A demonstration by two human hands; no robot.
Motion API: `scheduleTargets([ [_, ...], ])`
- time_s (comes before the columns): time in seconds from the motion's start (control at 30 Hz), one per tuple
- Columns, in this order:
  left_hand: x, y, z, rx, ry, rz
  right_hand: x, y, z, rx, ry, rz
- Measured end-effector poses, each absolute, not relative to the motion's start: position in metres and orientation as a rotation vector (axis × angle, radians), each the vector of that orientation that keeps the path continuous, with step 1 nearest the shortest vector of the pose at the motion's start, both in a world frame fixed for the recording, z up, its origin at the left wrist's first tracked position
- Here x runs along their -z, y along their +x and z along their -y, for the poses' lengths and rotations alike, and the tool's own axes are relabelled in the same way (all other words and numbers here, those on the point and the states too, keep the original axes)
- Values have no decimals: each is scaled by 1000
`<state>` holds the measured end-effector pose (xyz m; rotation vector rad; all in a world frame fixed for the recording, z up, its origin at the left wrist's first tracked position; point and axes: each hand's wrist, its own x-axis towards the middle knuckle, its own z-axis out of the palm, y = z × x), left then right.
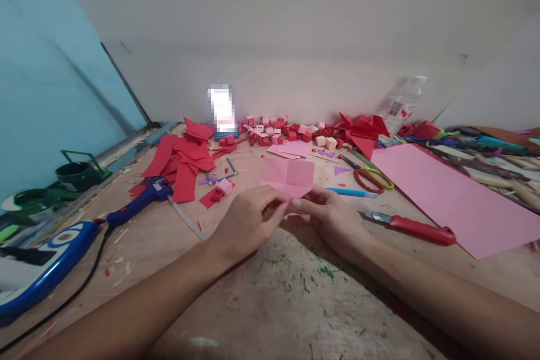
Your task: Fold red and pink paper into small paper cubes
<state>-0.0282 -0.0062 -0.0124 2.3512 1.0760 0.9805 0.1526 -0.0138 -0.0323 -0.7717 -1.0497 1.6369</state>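
A creased pink paper square (291,173) is held upright over the middle of the wooden table (270,304). My left hand (253,216) pinches its lower edge between thumb and curled fingers. Beside it, my right hand (333,216) grips the same edge, the thumb in front and the fingers behind the paper. The two hands nearly meet at the bottom of the sheet. Just behind my right hand lies a blue pen (352,192), and to its right a cutter with a red handle (422,229).
Red paper strips (185,166) and a blue glue gun (137,202) lie left. Small folded cubes (274,130) line the wall beside a lit phone (222,109). Scissors (373,178), a large pink sheet (455,197) and a plastic bottle (407,104) are right.
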Motion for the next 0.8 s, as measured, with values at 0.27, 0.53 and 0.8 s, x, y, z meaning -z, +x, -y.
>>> scheduleTargets([
  [0.27,14,-33,-2,-1333,2089,-1256,32,153,13,-1568,-886,1035],
  [0.53,16,-28,-8,-1235,1391,-982,34,153,13,-1561,-882,1126],
  [0.8,16,-26,-5,-994,1394,-988,30,153,12,-1465,-1001,1227],
])
